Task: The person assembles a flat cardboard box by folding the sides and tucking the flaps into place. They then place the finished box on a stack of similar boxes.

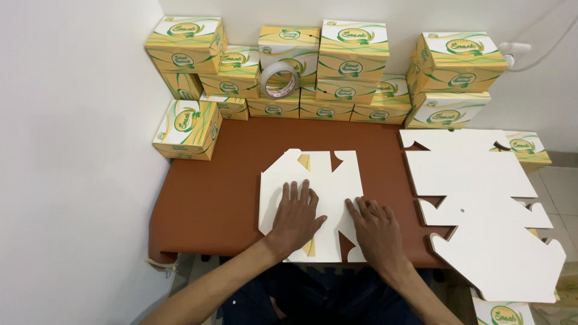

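Brown table (223, 198) bearing a flat white carton blank (313, 180) at centre, a stack of blanks (481, 198) overhanging right, folded yellow-green boxes (337, 90) along the back.

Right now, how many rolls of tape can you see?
1. The tape roll leans upright against the stacked boxes at the back of the table. More could be hidden behind them.

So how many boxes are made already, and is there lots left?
Done: many folded yellow boxes stacked along the wall. In hand: one flat white box blank lies on the brown table, left hand and right hand pressing it. Left: a stack of flat blanks at the right.
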